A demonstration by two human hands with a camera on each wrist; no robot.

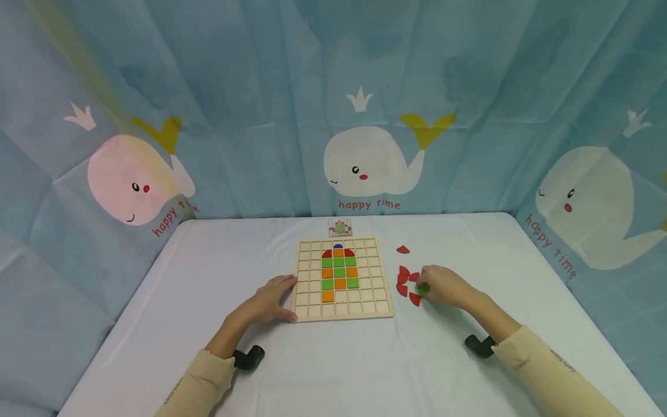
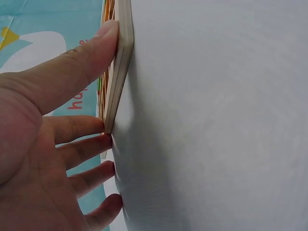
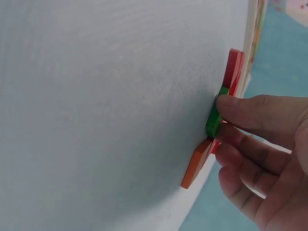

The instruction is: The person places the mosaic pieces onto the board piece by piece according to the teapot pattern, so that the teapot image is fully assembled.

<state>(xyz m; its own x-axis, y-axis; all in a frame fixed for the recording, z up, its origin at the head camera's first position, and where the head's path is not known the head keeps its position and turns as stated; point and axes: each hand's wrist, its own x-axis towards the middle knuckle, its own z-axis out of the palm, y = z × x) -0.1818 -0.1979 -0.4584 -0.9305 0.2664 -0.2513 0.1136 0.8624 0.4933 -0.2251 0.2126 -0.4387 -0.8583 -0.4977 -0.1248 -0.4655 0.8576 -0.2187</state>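
Observation:
A wooden grid board [image 1: 365, 307] lies on the table with green, orange, red and blue pieces set in its cells. At the board's left edge is my left hand [image 1: 271, 299], its fingers spread and thumb touching the near corner; the left wrist view shows the thumb along the board's edge [image 2: 124, 53]. To the right of the board, my right hand [image 1: 443, 285] pinches a green tile [image 1: 423, 290] between thumb and index finger. Several red quarter-round pieces [image 1: 402, 289] lie beside it. In the right wrist view, an orange tile [image 3: 196, 164] lies just below the green tile [image 3: 214, 115].
A small pattern card [image 1: 340, 227] lies beyond the board's far edge. One red piece [image 1: 403, 249] sits apart, farther back. White cloth [image 1: 333, 370] covers the table, and a blue whale-print curtain [image 1: 260, 116] stands behind it.

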